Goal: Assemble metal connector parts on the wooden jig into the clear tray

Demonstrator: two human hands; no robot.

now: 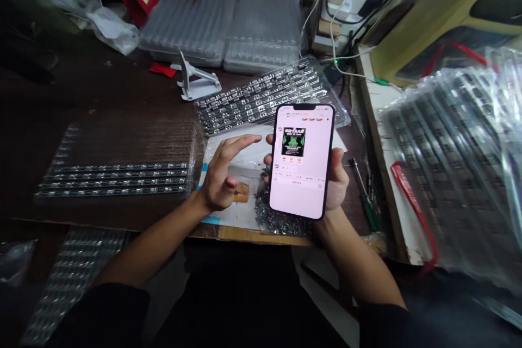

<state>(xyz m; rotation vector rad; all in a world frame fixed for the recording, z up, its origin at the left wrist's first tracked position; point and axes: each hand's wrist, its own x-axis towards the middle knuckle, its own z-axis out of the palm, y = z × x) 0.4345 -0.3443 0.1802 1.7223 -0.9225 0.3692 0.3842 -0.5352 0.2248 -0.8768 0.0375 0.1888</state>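
Note:
My right hand (337, 182) is wrapped round a smartphone (304, 190), its thumb along one edge and fingertips showing on the other. The lit screen shows a pale pink chat page with a dark green picture. Left of the phone, my left hand (222, 176) is raised with its fingers apart and nothing in it. Under the hands lie a white sheet (228, 144), a small orange-brown block (241, 193) and a heap of small shiny metal parts (277, 220). The phone covers part of that heap.
A clear tray (122, 141) holding several dark strips lies left. Another filled tray (261, 92) sits behind the phone, beside a white phone stand (198, 84). Stacked clear trays (187, 22) stand at the back, more wrapped trays (448, 174) at right. A green-handled screwdriver (370, 212) lies near the right edge.

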